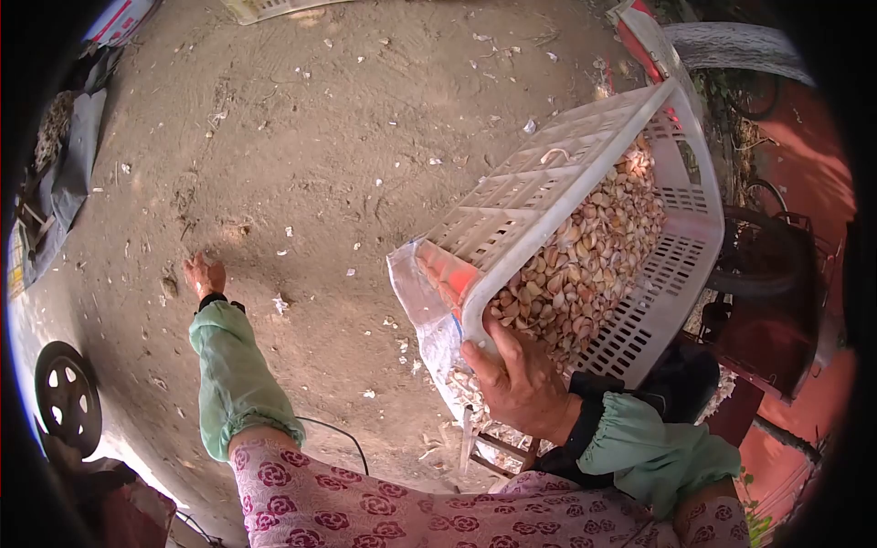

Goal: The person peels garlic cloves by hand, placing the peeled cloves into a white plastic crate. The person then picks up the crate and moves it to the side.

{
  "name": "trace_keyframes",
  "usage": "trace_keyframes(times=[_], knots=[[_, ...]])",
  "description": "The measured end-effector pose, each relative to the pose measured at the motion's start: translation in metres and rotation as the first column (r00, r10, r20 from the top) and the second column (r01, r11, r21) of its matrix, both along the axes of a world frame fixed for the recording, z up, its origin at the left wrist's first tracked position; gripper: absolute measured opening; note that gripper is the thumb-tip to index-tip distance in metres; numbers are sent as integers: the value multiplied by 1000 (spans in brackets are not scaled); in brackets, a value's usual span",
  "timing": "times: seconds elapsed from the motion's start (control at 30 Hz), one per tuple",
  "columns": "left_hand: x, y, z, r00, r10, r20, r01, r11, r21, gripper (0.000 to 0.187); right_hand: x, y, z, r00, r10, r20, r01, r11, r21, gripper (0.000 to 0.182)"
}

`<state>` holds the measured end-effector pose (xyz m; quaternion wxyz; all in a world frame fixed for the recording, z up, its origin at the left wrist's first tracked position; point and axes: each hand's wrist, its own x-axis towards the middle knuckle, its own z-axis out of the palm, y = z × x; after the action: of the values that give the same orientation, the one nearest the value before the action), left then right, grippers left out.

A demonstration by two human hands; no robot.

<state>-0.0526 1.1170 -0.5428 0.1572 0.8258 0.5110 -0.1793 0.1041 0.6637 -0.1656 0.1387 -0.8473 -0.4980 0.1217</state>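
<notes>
My right hand [525,384] grips the near corner of a white plastic crate [676,265], its fingers over the rim. The crate is tilted and holds a heap of garlic cloves [585,256]. A white sack [425,310] shows under the crate's left corner. My left hand [205,275] is stretched out to the left above the dirt ground, away from the crate. Its fingers look curled in, and whatever they hold, if anything, is too small to make out. Green sleeve covers are on both my forearms.
Dirt ground [301,164] with scattered garlic skins lies ahead. A black wheel [68,400] stands at the lower left, near a dark sheet [78,173]. A small wooden frame [493,447] is below the crate. Dark red metal equipment [767,310] stands at the right.
</notes>
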Motion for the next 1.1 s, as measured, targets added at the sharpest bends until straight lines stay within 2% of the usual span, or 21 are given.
trace_keyframes(times=[0.1,0.13,0.2,0.27,0.3,0.33,0.37,0.43,0.5,0.57,0.63,0.7,0.77,0.8,0.83,0.93,0.97,1.03,1.07,1.1], knots=[[4,-3,-7,998,64,30,-65,996,58,64,-1,-4,-4,1000,8,-24,-8,1000,0,68],[10,-3,-1,993,116,0,-116,993,22,65,-1,-4,-3,999,7,-32,-7,1000,11,68],[15,-3,4,998,63,-19,-62,998,9,64,-1,-3,-4,997,-8,-78,12,998,55,66],[3,8,-16,999,15,-32,-15,1000,2,63,-2,-4,-3,996,-23,-86,27,999,44,62],[-7,16,-34,1000,19,-8,-19,1000,24,60,-1,-5,-2,995,-23,-102,27,999,46,58],[-3,13,-31,1000,23,20,-24,999,46,57,-1,-5,-1,997,-12,-81,14,1000,28,55],[-3,10,-26,999,-51,-13,52,995,90,48,-1,-8,1,998,-20,-62,22,999,28,55],[-10,18,-35,998,-55,-6,55,998,29,39,-4,-8,0,1000,8,-14,-9,999,-53,55],[-17,-11,-24,938,77,337,-176,945,276,33,-2,-4,0,999,-5,-36,6,1000,16,55],[4,-47,56,931,180,319,-278,913,297,29,-2,0,2,1000,-1,-3,1,1000,-1,57],[-11,-41,45,946,179,270,-281,868,409,26,-3,0,0,1000,13,19,-12,1000,-14,58],[-38,-28,19,941,78,330,-232,858,459,22,-5,2,0,999,2,35,-2,1000,-18,56],[-27,-43,44,813,393,429,-537,791,293,19,-5,4,0,999,20,30,-18,998,-62,55],[-30,-43,46,772,470,428,-600,761,246,16,-6,4,2,998,22,52,-17,994,-106,53],[-32,-43,48,772,475,421,-603,757,252,16,-6,5,2,999,30,43,-25,994,-106,53],[-21,-52,67,666,649,367,-735,654,178,16,-6,7,4,997,30,76,-19,989,-144,53],[-31,-47,42,664,653,364,-738,651,180,16,-6,8,4,997,35,72,-24,989,-146,53],[-57,-40,-7,594,556,582,-760,625,179,24,-7,8,4,999,20,48,-13,990,-143,51],[-30,-58,37,625,681,381,-780,566,269,34,-7,7,3,999,27,42,-21,990,-143,51],[-35,-68,38,622,687,376,-782,559,274,34,-8,7,3,999,23,38,-16,988,-154,49]])
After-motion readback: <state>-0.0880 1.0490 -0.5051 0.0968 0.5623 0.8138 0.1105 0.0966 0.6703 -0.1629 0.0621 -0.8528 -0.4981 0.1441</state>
